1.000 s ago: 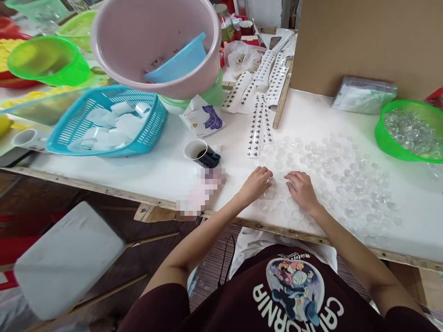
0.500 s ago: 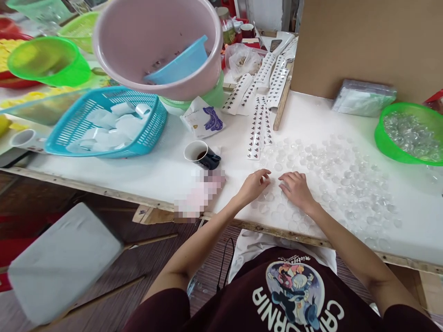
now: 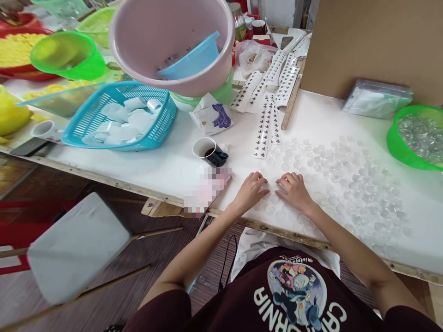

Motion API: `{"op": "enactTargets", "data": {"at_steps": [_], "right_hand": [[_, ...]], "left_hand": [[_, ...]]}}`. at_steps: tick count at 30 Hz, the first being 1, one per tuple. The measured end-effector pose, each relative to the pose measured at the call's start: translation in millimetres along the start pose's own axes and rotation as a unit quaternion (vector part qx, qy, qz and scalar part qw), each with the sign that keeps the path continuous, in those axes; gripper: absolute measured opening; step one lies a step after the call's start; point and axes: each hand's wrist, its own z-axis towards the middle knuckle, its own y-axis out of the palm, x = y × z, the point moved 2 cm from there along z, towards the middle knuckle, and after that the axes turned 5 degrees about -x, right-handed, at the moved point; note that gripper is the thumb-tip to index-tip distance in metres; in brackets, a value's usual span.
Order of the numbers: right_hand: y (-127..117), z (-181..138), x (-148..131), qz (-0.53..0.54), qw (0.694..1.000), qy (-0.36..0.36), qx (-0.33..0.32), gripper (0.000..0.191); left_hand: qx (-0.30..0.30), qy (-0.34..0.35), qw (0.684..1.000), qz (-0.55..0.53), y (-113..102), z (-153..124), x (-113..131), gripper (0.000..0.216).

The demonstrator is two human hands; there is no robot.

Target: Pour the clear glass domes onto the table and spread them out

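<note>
Fingers on the left hand (image 3: 249, 192) and the right hand (image 3: 295, 191) are bent, with each thumb a little apart from the other fingertips. I cannot tell if either hand is pinching one of the clear round pieces (image 3: 353, 185). Both hands are to the right of the dark cup (image 3: 212, 156). Many pieces lie on the white table (image 3: 162, 169), around the hands and further right of the cup. Sticker strips (image 3: 263, 124) lie behind the cup, to its right. A blue basket (image 3: 168, 117) sits left of the cup.
</note>
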Motion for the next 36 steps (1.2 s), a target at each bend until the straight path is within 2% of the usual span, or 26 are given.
{"op": "enactTargets", "data": {"at_steps": [4, 8, 12, 16, 19, 24, 29, 33, 36], "right_hand": [[-3, -12, 3, 0.016, 1.000, -0.009, 0.011, 0.021], [-8, -9, 7, 0.033, 0.999, 0.007, 0.038, 0.020], [-7, 20, 0, 0.052, 0.998, -0.024, 0.026, 0.023], [3, 56, -13, 0.067, 0.995, -0.068, -0.019, 0.030], [8, 69, -15, 0.072, 0.994, -0.073, -0.047, 0.023], [5, 65, -6, 0.130, 0.991, -0.031, -0.017, 0.013], [2, 60, 10, 0.222, 0.972, 0.075, 0.000, 0.013], [1, 57, 17, 0.218, 0.968, 0.121, 0.021, 0.017], [-1, 54, 17, 0.186, 0.975, 0.116, 0.035, 0.019]], "left_hand": [[0.027, 0.007, 1.000, -0.012, -2, -1, -4, 0.026], [0.059, -0.030, 0.998, -0.016, -6, -3, -12, 0.028], [0.043, -0.034, 0.998, -0.033, -6, -7, -15, 0.022], [0.070, -0.051, 0.995, -0.047, -7, -13, -15, 0.021], [0.083, -0.078, 0.990, -0.078, -9, -18, -19, 0.022], [0.097, -0.130, 0.978, -0.133, -12, -20, -25, 0.032], [0.129, -0.109, 0.983, -0.072, -11, -15, -24, 0.028], [0.090, -0.074, 0.993, -0.009, -8, -10, -24, 0.020], [0.101, -0.088, 0.991, -0.001, -10, -8, -28, 0.025]]}}
